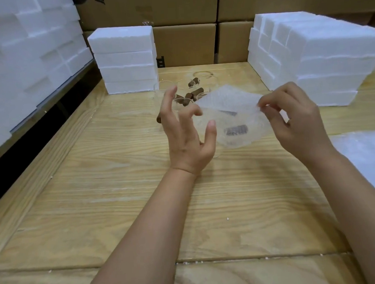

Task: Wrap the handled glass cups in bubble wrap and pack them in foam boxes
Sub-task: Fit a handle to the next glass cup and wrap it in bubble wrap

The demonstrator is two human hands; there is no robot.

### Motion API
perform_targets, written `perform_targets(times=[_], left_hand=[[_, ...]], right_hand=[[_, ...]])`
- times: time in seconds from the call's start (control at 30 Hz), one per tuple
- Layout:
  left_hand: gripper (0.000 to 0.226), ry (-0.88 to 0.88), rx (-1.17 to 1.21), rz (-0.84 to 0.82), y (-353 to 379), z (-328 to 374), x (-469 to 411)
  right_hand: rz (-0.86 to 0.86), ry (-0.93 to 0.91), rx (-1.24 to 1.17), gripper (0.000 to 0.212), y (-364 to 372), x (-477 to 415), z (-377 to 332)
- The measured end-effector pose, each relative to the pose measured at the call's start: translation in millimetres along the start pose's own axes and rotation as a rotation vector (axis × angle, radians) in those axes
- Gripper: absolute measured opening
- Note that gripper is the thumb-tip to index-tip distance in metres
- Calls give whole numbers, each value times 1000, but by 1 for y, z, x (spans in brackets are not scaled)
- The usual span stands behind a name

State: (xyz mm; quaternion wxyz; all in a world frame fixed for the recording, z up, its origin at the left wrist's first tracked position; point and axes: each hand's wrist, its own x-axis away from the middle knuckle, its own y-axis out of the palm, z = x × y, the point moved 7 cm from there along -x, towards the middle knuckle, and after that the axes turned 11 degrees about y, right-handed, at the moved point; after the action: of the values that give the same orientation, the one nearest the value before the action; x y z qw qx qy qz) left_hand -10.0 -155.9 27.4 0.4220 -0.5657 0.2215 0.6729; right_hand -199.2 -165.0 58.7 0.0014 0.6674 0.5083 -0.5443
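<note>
A glass cup with a dark brown handle (236,130) is half covered by a sheet of bubble wrap (228,102) above the middle of the wooden table (98,190). My right hand (298,123) pinches the upper right edge of the sheet. My left hand (188,128) is at the cup's left side with fingers spread and curled; whether it touches the cup is unclear. Several more clear glass cups with brown handles (193,91) stand on the table just behind.
A stack of white foam boxes (123,60) stands at the back left, a bigger stack (314,54) at the back right, more foam (26,63) along the left wall. Cardboard boxes (185,44) line the back. A pile of bubble wrap sheets (370,158) lies at the right edge.
</note>
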Motion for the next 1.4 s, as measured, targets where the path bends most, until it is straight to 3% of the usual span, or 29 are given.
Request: perform_targets(times=[0.13,0.3,0.43,0.47,0.53,0.6,0.63,0.73,0.83,0.9,1.07,1.33,1.4], left_hand=[[14,96,-118,-108,10,8,-6],[32,121,-157,-162,17,12,-14],[41,1,-216,-143,20,11,-28],[40,-28,-225,-134,20,10,-31],[40,-81,-230,-107,21,7,-36],[39,-113,-236,-96,23,3,-38],[38,-124,-238,-96,24,2,-38],[38,-179,-226,-69,22,-4,-38],[37,-281,-185,14,13,-15,-39],[40,-340,-173,38,11,-19,-38],[49,-373,-155,-60,20,-21,-35],[48,-355,-113,-161,27,-25,-33],[47,-339,-106,-169,28,-26,-33]], right_hand=[[82,57,-88,15,-6,0,10],[166,210,-306,17,-16,1,23],[344,538,-449,17,-20,20,54],[284,655,-467,18,-13,24,64],[-13,773,-369,23,11,29,73],[-303,741,-214,26,35,34,71],[-366,725,-180,23,42,36,69],[-341,715,-171,8,50,33,67],[-268,763,-76,14,51,32,73],[-309,772,-40,13,53,33,73],[-446,759,-439,17,73,33,55],[-510,785,-641,5,62,34,54],[-565,737,-693,13,50,34,51]])
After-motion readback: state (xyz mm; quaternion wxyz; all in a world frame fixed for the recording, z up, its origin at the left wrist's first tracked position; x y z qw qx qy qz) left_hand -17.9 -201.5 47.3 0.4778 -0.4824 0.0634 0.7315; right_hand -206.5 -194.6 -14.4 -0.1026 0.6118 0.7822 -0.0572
